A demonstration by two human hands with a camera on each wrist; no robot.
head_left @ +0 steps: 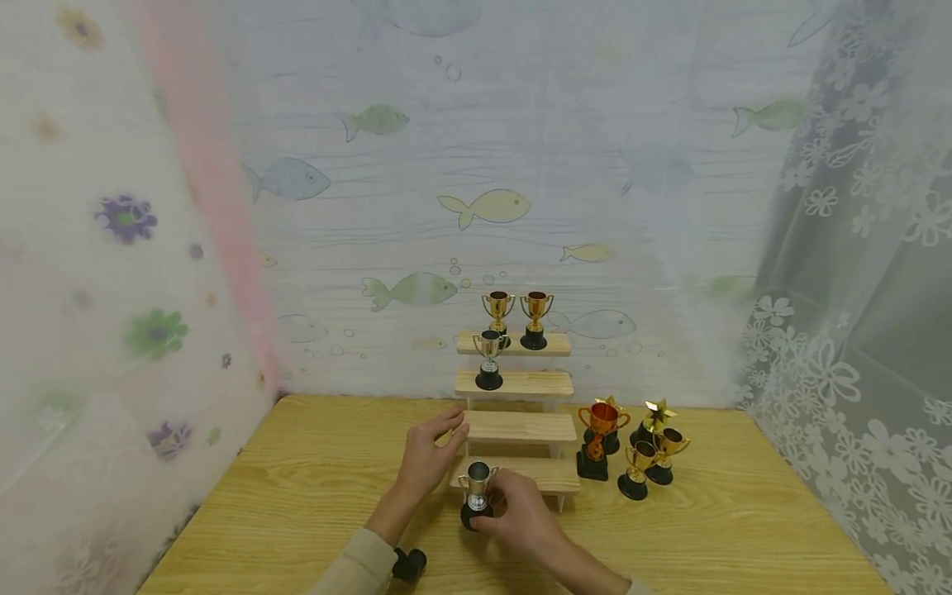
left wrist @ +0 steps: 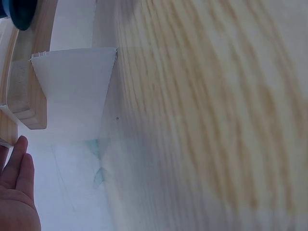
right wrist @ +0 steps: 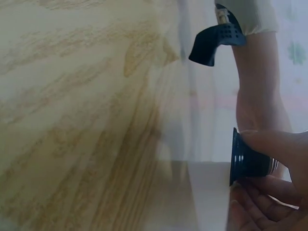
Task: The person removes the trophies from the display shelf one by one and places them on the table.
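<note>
A small silver trophy cup with a black base stands upright in my right hand, in front of the lowest step of a wooden tiered stand. In the right wrist view, thumb and fingers of the right hand pinch its black base. My left hand is at the stand's left side, its fingertips at the end of the second step from the bottom. The left wrist view shows the left hand with fairly straight fingers at a wooden step edge.
Two gold trophies occupy the top step; another silver trophy is one step lower. Right of the stand are a reddish-orange trophy, gold cups and star-topped trophies. Patterned curtains surround the wooden table.
</note>
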